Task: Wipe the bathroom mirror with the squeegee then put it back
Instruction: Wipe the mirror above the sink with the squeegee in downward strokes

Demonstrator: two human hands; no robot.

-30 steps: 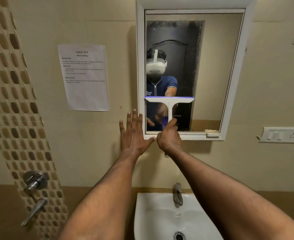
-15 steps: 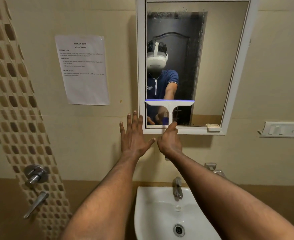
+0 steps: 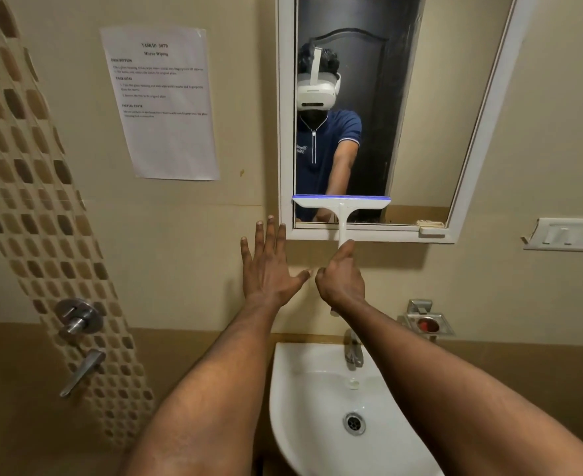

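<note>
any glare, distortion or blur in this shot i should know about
Head view: wide-angle lens bends the mirror frame so it leans outward; dim, warm light, no strong glare on the glass; the right hand and squeegee cast a soft shadow on the wall below the frame; the sheet's small print is too blurred to read; forearms at the bottom edge look stretched.

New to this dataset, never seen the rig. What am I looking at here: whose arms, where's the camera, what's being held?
No robot here: a person works with bare hands, and the single picture comes from a wide-angle camera worn on the head, looking forward and down. The headset shows in the mirror reflection. The right hand grips the handle of a white squeegee, whose blade sits across the lower left part of the glass near the bottom frame. The left hand is open, fingers spread, flat against the wall beside the mirror, holding nothing. Below are a white sink with a tap; a printed sheet hangs on the wall at left.
</note>
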